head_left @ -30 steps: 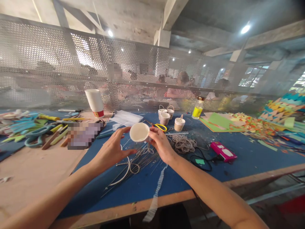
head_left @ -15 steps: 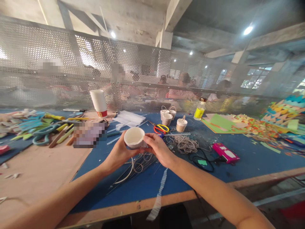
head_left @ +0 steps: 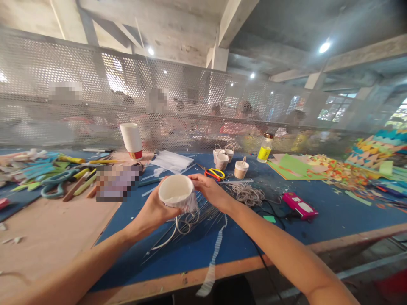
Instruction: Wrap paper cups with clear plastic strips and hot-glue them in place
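My left hand [head_left: 155,207] is wrapped round the side of a white paper cup [head_left: 175,190], whose open mouth tilts toward me. At the cup's right rim, the fingers of my right hand [head_left: 206,190] are closed against its edge. Thin, see-through whitish material [head_left: 192,203] hangs down the cup's side below those fingers; whether they pinch it too is unclear. Under the cup lie thin wires [head_left: 203,216] and loops of pale cord [head_left: 173,235]. A crinkled whitish strip [head_left: 216,248] runs over the table's front edge.
Small handled cups [head_left: 221,161] stand behind my hands, near red-and-yellow scissors [head_left: 215,174] and bundled grey cord [head_left: 246,194]. A stack of paper cups [head_left: 131,137] stands back left. Right are a pink box [head_left: 299,206], a yellow-labelled bottle [head_left: 264,149] and green paper [head_left: 294,166].
The cup has come slightly closer and left with my left hand. My right hand has shifted from the cup's front to its right rim, and the thin material now shows hanging there.
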A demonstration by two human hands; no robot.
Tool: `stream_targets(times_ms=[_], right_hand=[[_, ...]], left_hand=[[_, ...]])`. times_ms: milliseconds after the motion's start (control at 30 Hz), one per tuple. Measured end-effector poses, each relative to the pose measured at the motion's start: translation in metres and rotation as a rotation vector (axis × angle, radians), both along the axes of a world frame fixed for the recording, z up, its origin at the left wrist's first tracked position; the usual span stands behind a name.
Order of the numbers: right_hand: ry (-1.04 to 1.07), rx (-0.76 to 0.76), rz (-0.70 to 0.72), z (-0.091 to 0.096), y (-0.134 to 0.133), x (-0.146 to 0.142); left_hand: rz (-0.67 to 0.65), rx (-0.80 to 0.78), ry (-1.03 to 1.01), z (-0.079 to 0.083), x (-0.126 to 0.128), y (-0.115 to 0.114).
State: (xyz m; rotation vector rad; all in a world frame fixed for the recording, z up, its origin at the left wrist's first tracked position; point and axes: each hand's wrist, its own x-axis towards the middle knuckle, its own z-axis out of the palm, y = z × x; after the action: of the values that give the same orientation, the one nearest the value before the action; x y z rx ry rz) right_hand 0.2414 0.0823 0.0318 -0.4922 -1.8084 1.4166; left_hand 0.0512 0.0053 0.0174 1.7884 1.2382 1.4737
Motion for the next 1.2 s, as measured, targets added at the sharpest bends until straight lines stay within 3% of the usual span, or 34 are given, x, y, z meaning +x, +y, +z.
stream_targets(times_ms=[167, 500, 600, 733, 900, 1033, 1200], right_hand=[[0.018, -0.157, 0.051, -0.012, 0.002, -0.004], [-0.001, -0.308, 0.057, -0.009, -0.014, -0.001], [0.029, -0.257, -0.001, -0.013, -0.012, -0.003], [-0.012, -0.050, -0.111, -0.015, -0.008, -0.003], [-0.085, 0.126, -0.353, -0.006, -0.001, 0.009], [0.008, 0.115, -0.503, 0.003, 0.007, 0.022], [0.206, -0.063, -0.355, 0.013, 0.010, 0.032]], left_hand=[[-0.034, -0.042, -0.022, 0.000, 0.001, -0.001], [-0.092, -0.129, -0.039, 0.006, 0.003, -0.002], [-0.100, -0.149, -0.063, 0.009, 0.004, -0.003], [-0.095, -0.131, -0.076, 0.014, 0.008, -0.005], [-0.125, -0.166, -0.142, 0.017, 0.009, -0.005], [-0.070, -0.238, -0.186, 0.013, 0.007, -0.004], [-0.051, -0.292, -0.219, 0.005, 0.005, 0.000]])
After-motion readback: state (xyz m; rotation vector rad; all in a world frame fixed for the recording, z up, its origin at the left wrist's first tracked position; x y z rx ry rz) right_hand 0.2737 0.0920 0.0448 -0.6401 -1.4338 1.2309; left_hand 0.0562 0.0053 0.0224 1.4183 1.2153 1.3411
